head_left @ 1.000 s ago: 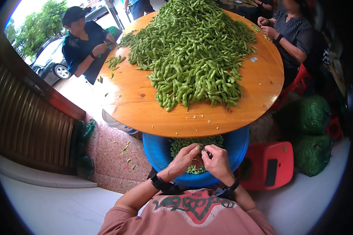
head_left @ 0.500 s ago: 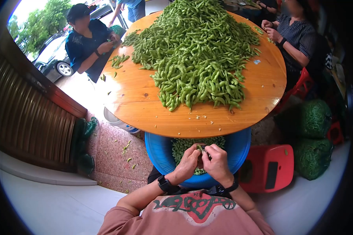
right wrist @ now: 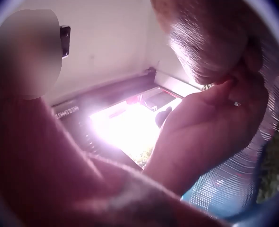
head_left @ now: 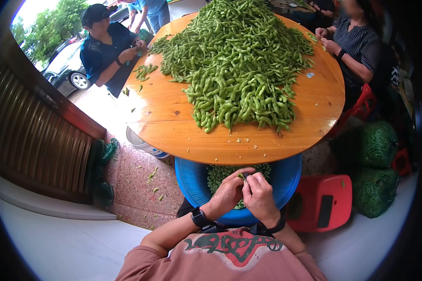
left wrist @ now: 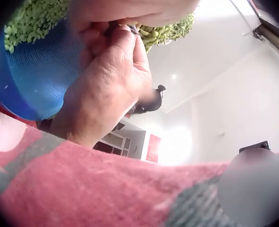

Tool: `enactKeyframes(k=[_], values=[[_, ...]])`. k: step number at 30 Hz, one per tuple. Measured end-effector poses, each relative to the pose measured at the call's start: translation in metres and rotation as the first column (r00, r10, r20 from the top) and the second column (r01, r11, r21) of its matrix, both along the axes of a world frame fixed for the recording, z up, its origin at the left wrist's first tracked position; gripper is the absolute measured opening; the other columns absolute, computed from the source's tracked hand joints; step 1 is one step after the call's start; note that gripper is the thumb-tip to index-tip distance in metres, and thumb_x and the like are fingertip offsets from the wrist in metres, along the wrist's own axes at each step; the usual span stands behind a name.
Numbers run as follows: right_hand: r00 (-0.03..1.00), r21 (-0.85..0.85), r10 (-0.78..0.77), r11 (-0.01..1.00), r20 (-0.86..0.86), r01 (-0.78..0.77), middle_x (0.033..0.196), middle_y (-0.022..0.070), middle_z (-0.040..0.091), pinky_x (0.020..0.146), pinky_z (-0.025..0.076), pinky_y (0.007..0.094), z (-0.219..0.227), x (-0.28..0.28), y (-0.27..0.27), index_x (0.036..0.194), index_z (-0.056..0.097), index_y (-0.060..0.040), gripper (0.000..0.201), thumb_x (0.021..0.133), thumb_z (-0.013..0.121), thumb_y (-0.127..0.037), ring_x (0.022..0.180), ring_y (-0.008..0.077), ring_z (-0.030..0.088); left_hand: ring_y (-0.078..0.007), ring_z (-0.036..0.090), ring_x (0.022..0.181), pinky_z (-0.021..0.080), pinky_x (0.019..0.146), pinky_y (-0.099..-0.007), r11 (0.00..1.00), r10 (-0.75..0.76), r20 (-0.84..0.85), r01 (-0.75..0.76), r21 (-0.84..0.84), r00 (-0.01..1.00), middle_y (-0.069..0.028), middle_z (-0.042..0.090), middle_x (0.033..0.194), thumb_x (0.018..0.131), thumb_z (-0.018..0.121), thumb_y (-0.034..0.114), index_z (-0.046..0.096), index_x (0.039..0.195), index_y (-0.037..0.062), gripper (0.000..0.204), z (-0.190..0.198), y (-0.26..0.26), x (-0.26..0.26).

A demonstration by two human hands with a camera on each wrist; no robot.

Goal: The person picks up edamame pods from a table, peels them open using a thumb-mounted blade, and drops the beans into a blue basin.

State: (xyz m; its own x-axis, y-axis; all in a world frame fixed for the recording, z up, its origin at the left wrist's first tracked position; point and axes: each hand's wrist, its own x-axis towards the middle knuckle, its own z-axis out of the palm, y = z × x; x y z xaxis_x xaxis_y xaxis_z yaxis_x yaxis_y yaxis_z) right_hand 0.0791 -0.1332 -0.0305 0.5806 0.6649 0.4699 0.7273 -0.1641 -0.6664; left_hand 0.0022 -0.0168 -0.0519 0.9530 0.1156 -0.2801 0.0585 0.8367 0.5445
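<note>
Over the blue basin, my two hands meet with their fingertips together. My left hand holds a small green soybean pod at its fingertips. My right hand pinches at the same pod, its thumb and forefinger close together. A small dark piece shows at the right fingertips in the left wrist view; its kind cannot be made out. Shelled green beans lie in the basin below. In the right wrist view, the left hand faces the right hand, and the pod is mostly hidden.
A large heap of soybean pods covers much of the round wooden table. A red plastic stool stands at the right, before filled green net bags. A white bucket is under the table's left edge. People handle pods around the table.
My hands stay together over the basin while the fingers shift on the pod. The left fingers now reach out straighter over the right fingertips. The head view has drifted slightly.
</note>
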Motion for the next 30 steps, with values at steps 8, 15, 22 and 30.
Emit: enactKeyframes(k=[8,15,22,30], values=[[0.939,0.028,-0.001,1.000,-0.344,0.011,0.079,0.0160,0.061,0.060,0.047,0.0351,0.015,0.019,-0.024,0.087,0.061,0.0033,0.005,0.084,0.062,-0.001,0.068,0.0308,0.062,-0.0191,0.064,0.097,0.051,0.079,-0.0334,0.831,-0.107,-0.198,0.197,0.520,0.974,-0.0100,0.065,0.107,0.101,0.047,0.007,0.052,0.134,0.0003,0.035,0.012,0.003,-0.010],[0.867,-0.343,-0.374,0.903,-0.330,0.259,0.068,0.0172,0.060,0.054,0.046,0.0368,0.028,0.074,-0.132,0.086,0.060,0.0041,0.010,0.088,0.057,-0.005,0.055,0.0294,0.058,-0.0293,0.067,0.091,0.053,0.080,-0.0366,-0.058,-0.422,-0.018,-0.007,0.998,0.906,-0.0149,0.068,0.103,0.091,0.064,0.009,0.066,0.112,0.0008,0.023,0.061,0.060,-0.013],[0.866,-0.506,-0.493,0.769,-0.083,0.390,0.072,0.0265,0.062,0.060,0.047,0.0480,0.013,0.083,-0.158,0.094,0.057,0.0049,0.010,0.086,0.058,-0.001,0.068,0.0435,0.064,-0.0292,0.064,0.075,0.050,0.068,-0.0396,-0.464,0.216,0.249,-0.125,0.877,0.944,-0.0148,0.064,0.083,0.085,0.070,0.012,0.065,0.092,-0.0013,0.016,0.085,0.127,0.067],[0.889,-0.381,-0.414,0.867,-0.196,0.320,0.070,0.0213,0.062,0.056,0.047,0.0404,0.030,0.073,-0.128,0.094,0.059,0.0035,0.010,0.087,0.060,-0.003,0.062,0.0383,0.062,-0.0354,0.062,0.080,0.049,0.071,-0.0447,-0.538,0.156,0.155,-0.048,0.842,0.976,-0.0160,0.064,0.088,0.079,0.067,0.009,0.060,0.091,-0.0008,0.017,0.059,0.136,0.066]])
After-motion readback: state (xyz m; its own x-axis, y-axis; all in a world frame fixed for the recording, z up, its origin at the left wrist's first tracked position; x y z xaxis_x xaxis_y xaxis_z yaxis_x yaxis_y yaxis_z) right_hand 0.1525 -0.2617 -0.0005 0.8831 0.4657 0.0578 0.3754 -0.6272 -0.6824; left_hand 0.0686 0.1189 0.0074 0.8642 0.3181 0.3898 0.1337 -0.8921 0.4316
